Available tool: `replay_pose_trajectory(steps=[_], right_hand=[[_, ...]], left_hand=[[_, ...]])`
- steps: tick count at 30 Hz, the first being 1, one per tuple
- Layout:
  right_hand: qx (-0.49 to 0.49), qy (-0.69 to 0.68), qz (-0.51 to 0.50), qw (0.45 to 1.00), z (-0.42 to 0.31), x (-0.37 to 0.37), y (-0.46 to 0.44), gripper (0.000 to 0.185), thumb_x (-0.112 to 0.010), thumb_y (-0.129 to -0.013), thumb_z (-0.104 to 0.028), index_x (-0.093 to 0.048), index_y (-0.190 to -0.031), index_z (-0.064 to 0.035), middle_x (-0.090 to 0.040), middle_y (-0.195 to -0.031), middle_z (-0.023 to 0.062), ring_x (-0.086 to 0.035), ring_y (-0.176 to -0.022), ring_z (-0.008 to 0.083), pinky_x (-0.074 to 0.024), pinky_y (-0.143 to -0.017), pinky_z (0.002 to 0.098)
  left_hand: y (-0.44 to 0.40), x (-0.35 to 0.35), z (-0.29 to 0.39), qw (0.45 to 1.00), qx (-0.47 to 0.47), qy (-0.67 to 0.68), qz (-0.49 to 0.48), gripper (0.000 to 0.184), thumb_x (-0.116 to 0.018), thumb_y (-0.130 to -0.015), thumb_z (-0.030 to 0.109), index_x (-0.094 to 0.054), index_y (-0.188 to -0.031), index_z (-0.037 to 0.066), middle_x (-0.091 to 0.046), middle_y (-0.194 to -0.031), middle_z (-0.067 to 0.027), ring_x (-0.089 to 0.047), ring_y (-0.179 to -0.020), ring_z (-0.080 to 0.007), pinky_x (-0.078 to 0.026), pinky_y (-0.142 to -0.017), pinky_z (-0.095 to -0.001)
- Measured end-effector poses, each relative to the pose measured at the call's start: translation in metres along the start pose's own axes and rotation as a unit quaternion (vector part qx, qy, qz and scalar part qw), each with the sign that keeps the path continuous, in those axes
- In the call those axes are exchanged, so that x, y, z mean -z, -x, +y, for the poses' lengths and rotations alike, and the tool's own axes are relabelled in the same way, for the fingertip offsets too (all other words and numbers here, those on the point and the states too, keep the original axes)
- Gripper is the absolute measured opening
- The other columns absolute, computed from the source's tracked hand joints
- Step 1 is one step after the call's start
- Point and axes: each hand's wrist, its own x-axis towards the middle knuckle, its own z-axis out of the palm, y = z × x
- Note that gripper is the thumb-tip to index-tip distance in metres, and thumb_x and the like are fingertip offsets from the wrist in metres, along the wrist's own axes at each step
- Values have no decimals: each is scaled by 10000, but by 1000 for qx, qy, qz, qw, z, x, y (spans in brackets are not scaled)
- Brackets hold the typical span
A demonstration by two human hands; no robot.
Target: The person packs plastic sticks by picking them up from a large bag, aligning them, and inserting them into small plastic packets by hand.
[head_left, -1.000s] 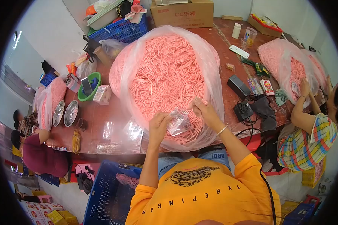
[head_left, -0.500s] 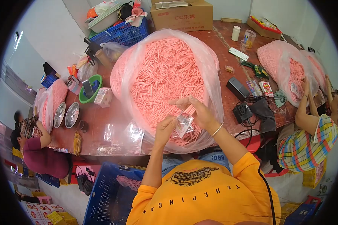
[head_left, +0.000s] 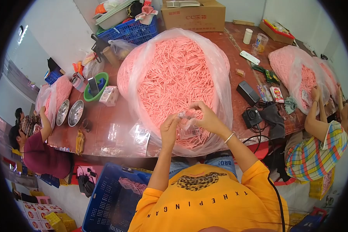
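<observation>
We find the left hand [head_left: 169, 128] closed, thumb against fingers, on one edge of a clear packet [head_left: 188, 124]. The right hand [head_left: 207, 119] is at the packet's other side, fingers bent and narrowly spaced; we cannot tell whether they grip it. We note the packet between the hands, above the near part of a large plastic bag [head_left: 225, 92] full of pink sticks [head_left: 178, 73]. Glare obscures the packet's contents.

The bag stands on a red-brown table [head_left: 100, 133]. To its left we record a small box [head_left: 109, 96], a green basin [head_left: 92, 98] holding a phone [head_left: 93, 86], and two metal bowls [head_left: 76, 113]. Flat clear sheets [head_left: 140, 136] lie near the left forearm. To its right are a black case [head_left: 248, 92], a black device [head_left: 251, 116] with cables, and a white phone [head_left: 250, 57]. Behind it we see a cardboard box [head_left: 193, 18] and a blue crate [head_left: 133, 32]. A co-worker in checked clothing [head_left: 317, 152] reaches to another bag of sticks [head_left: 292, 63] at right; another co-worker [head_left: 48, 156] sits at left.
</observation>
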Motion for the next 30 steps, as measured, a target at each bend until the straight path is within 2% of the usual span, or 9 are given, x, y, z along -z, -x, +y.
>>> replay_pose_trajectory(steps=[3, 9, 15, 19, 21, 24, 27, 28, 30], right_hand=[[-45, 96, -66, 992, -13, 6, 4, 372, -728, -817, -270, -613, -1045, 0, -598, -992, 160, -569, -1011, 324, -447, -907, 385], [74, 105, 92, 987, 13, 11, 5, 242, -693, -814, -126, -580, -964, 28, -529, -876, 147, -547, -929, 273, -440, -826, 371], [59, 10, -10, 998, -16, -18, 3, 200, -683, -852, -149, -628, -959, 11, -588, -923, 119, -570, -893, 233, -458, -809, 349], [-69, -144, 17, 987, -10, -23, 3, 133, -670, -881, -125, -627, -923, -6, -581, -839, 32, -542, -787, 118, -443, -713, 278], [-129, -151, 3, 980, 2, -18, 5, 114, -665, -893, -121, -624, -896, -15, -564, -796, -2, -511, -737, 76, -424, -673, 244], [-130, -122, -23, 984, 4, -28, 7, 127, -667, -894, -134, -596, -864, -33, -538, -789, -19, -478, -722, 81, -406, -670, 233], [-32, 53, -13, 998, 15, -26, 14, 111, -676, -851, -121, -603, -876, -41, -580, -820, 41, -539, -781, 178, -442, -716, 298], [14, 133, 0, 991, 24, -22, 18, 116, -681, -830, -115, -609, -883, -41, -599, -829, 69, -566, -806, 222, -459, -733, 329], [6, 171, -5, 985, 34, -12, 24, 129, -682, -798, -106, -607, -885, -48, -603, -872, 100, -566, -873, 280, -461, -782, 368]], left_hand=[[-2, 3, -7, 1000, 25, -3, -7, 198, -584, -950, 41, -681, -1107, -30, -660, -983, -51, -592, -920, -129, -458, -847, -253], [-7, 4, 7, 983, -88, -157, 44, 259, -627, -903, 59, -661, -1149, -13, -664, -1006, -86, -608, -967, -194, -464, -863, -291], [13, 19, 6, 995, 62, -61, -38, 220, -654, -905, 122, -656, -1081, -10, -638, -924, -53, -571, -876, -121, -462, -773, -276], [19, 100, 39, 974, 31, -169, 146, 216, -599, -952, 212, -655, -984, 6, -584, -788, -32, -521, -751, -101, -419, -646, -286], [21, 177, 20, 930, 48, -302, 206, 264, -576, -961, 268, -679, -986, 25, -630, -885, -75, -573, -824, -171, -454, -725, -348], [25, 233, 11, 674, -71, -719, 152, 291, -629, -911, 209, -660, -1113, 2, -595, -1251, -150, -555, -1133, -291, -442, -922, -451], [30, 220, -5, 585, -48, -782, 210, 397, -626, -896, 237, -592, -1216, 4, -466, -1389, -224, -422, -1283, -423, -342, -1051, -537], [29, 205, 2, 605, -89, -762, 214, 475, -644, -884, 196, -525, -1309, 20, -444, -1401, -239, -410, -1304, -428, -316, -1094, -531], [34, 150, 15, 762, -92, -619, 166, 483, -666, -865, 171, -532, -1303, 19, -451, -1391, -235, -413, -1297, -433, -313, -1091, -545]])
